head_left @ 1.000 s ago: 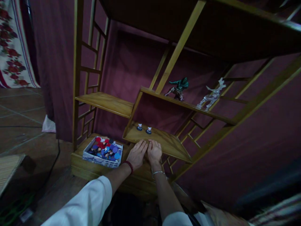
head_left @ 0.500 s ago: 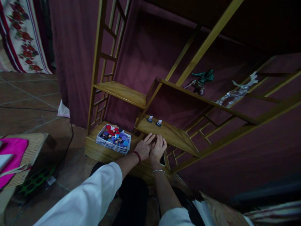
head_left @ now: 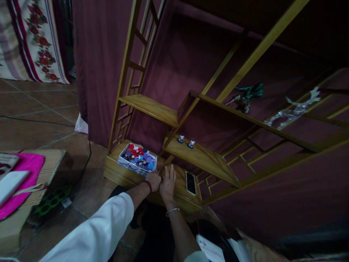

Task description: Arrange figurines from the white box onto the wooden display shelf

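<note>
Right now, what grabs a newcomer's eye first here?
Probably the box of bright discs, red, blue and purple, on the bottom board of the wooden shelf, with the left hand and right hand resting side by side just to its right. A phone lies flat beyond the right hand. Higher up, two small figurines stand on a middle board, and a green figure stands above.

We see two small figurines (head_left: 185, 141) on a low shelf, a green figure (head_left: 247, 96) and a clear one (head_left: 294, 110) higher up, and a pink cloth (head_left: 24, 171) at left.
</note>
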Tool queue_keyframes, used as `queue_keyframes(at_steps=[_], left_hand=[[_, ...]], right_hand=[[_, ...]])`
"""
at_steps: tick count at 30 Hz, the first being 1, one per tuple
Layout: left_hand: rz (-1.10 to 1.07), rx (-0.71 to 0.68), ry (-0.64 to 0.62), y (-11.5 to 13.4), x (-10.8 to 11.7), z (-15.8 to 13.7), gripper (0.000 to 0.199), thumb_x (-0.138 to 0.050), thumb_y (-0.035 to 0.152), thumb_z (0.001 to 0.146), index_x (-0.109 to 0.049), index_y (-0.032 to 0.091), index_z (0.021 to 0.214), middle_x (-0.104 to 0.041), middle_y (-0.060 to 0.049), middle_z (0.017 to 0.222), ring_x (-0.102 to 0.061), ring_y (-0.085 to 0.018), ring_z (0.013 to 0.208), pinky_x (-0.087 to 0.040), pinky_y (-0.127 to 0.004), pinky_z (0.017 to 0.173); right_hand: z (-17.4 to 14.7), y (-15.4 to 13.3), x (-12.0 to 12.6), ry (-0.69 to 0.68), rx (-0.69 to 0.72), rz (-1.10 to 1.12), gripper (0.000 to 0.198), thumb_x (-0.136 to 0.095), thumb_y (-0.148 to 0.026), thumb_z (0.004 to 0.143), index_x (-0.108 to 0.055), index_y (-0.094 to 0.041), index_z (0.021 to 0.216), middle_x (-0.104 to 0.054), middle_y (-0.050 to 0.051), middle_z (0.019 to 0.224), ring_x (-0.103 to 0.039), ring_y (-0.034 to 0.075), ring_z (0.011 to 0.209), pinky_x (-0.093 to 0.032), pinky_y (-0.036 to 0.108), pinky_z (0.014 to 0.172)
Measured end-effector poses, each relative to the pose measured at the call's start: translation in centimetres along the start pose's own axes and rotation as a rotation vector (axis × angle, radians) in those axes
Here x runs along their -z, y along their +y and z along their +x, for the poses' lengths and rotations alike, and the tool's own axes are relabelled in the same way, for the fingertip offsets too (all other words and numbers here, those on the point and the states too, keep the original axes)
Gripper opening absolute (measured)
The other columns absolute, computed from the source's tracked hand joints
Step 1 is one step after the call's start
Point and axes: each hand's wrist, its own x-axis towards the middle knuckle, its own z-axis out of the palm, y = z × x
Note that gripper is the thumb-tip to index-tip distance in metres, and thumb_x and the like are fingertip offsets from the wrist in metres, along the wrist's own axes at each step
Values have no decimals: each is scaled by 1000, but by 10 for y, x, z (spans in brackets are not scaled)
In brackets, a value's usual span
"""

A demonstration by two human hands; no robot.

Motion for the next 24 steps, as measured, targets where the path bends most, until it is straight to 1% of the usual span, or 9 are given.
queue_keyframes(at_steps=[2,4,6,8,10,14,18,21,24], left_hand=[[20,51,-22,-12,-4,-8,36,-36,9,77,-62,1,101,-54,-22,116,-41,-25,118,-31,-39,98],[45,158,-40,-24,-7,-15,40,-33,11,79,-56,2,111,-51,-21,121,-37,-25,122,-30,-42,99],[63,290,-63,-37,-8,-22,44,-32,15,81,-48,5,121,-46,-18,127,-28,-25,127,-26,-44,101],[79,369,-108,-50,-9,-29,49,-32,19,81,-41,5,127,-37,-17,135,-20,-27,130,-18,-47,103],[72,351,-174,-61,-9,-34,55,-35,21,79,-32,9,133,-26,-12,141,-13,-28,132,-13,-49,104],[54,287,-252,-71,-7,-35,59,-37,26,78,-29,12,135,-28,-11,141,-14,-28,131,-8,-52,104],[53,271,-185,-77,-17,-30,57,-37,27,78,-33,13,133,-31,-11,140,-15,-28,131,-9,-51,105],[80,265,-141,-83,-36,-25,58,-39,24,75,-35,14,132,-33,-10,139,-17,-29,131,-10,-53,104],[129,314,-78,-86,-58,-22,57,-36,15,74,-37,19,131,-33,-7,139,-16,-28,131,-8,-54,105]], right_hand=[[-5,-8,-12,-83,-6,26,51,-30,-7,76,-41,-9,126,-19,13,143,-16,24,130,-27,43,101],[-4,-16,-23,-172,-1,39,49,-28,-6,77,-46,-8,123,-26,13,140,-23,22,128,-28,39,101],[-1,-24,-32,-246,1,31,51,-27,-3,76,-47,-9,123,-32,13,137,-28,20,126,-30,36,101],[3,-30,-40,-306,9,9,52,-29,-3,76,-46,-9,124,-35,13,136,-30,20,126,-30,34,101],[6,-34,-48,-373,19,-15,49,-32,-7,78,-46,-10,125,-34,12,137,-28,21,127,-28,34,102],[10,-38,-57,-547,-23,-63,51,-30,-9,80,-38,-13,131,-36,9,137,-26,19,128,-25,34,103],[15,-39,-56,-616,-46,-79,46,-25,-21,88,-36,-15,132,-38,8,135,-28,18,127,-24,35,102],[22,-40,-53,-652,-48,-96,44,-22,-25,89,-40,-16,129,-42,10,133,-33,19,124,-26,36,101],[32,-39,-50,-707,-27,-101,43,-23,-24,89,-43,-15,126,-46,11,129,-37,19,122,-28,36,99]])
